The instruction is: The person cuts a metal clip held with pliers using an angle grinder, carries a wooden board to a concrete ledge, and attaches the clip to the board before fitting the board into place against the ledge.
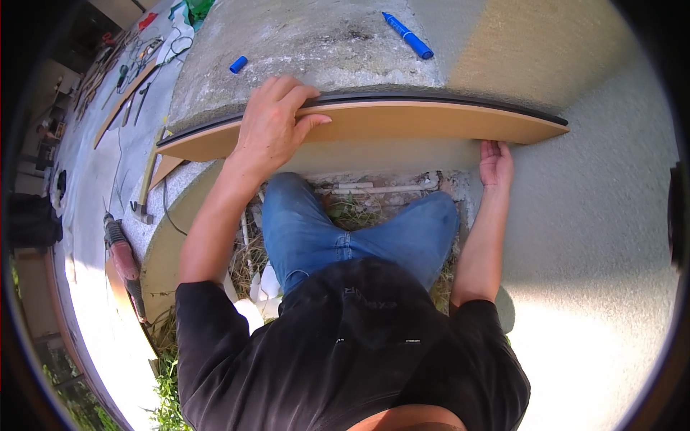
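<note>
Left hand spread flat on wooden board, fingers over its dark top edge | right hand open beneath it | we should press evenly against concrete ledge.

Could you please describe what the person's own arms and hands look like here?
Both forearms are bare; short black T-shirt sleeves end above the elbows. The left hand and right hand wear no gloves, and no rings or watch are visible.
</note>
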### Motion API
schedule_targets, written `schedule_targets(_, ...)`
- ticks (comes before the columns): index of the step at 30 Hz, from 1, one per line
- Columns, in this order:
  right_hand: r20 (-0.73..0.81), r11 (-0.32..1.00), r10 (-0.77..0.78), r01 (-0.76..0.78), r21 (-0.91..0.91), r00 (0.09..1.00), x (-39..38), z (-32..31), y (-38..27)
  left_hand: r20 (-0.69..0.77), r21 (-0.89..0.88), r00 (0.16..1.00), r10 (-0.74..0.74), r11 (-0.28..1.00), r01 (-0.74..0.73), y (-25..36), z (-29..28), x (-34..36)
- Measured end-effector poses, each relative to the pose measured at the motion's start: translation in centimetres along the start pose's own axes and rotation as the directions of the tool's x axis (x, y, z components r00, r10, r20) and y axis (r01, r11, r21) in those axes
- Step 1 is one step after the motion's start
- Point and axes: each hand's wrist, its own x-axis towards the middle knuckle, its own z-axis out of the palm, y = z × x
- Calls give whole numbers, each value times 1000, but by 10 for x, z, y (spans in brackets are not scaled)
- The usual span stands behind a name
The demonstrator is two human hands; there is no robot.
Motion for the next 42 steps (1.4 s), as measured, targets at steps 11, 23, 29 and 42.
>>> schedule_targets(11, -24, 999, -24, 23, -40, 999, -5, 5, -7, 24, -37, 999, -27, 999, 28, -6, -3, 10)
schedule_targets(23, -19, 979, -14, 10, -203, 1000, -21, 29, -15, -125, 6, 992, -4, 1000, 5, -4, 11, 6)
schedule_targets(29, -44, 982, -13, 4, -187, 999, -14, 32, -5, -79, 141, 997, -20, 990, 31, -9, 2, 5)
schedule_targets(42, 509, 555, -170, 509, -658, 844, -215, 129, 19, -278, 216, 954, -113, 960, 177, -69, -22, -64)
